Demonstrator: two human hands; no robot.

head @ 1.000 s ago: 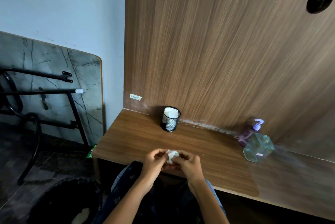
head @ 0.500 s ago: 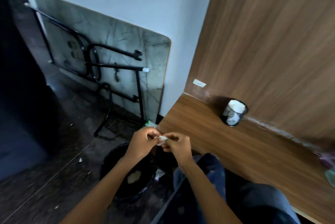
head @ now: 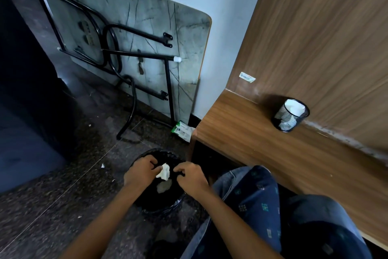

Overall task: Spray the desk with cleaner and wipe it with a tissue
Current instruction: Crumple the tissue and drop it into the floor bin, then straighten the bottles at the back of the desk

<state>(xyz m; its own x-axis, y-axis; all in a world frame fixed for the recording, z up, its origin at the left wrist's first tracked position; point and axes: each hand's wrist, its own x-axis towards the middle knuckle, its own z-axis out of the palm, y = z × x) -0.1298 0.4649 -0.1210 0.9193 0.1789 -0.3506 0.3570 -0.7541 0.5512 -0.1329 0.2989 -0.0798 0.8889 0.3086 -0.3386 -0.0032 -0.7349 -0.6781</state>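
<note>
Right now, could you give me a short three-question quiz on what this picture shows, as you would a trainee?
1. True or false: the crumpled tissue is above the black bin on the floor.
2. Which hand has it in its grip? A left hand B right hand
3. What stands on the desk by the wood panel?

Key: 1 true; 2 A; 3 a black mesh cup with white paper inside.
</note>
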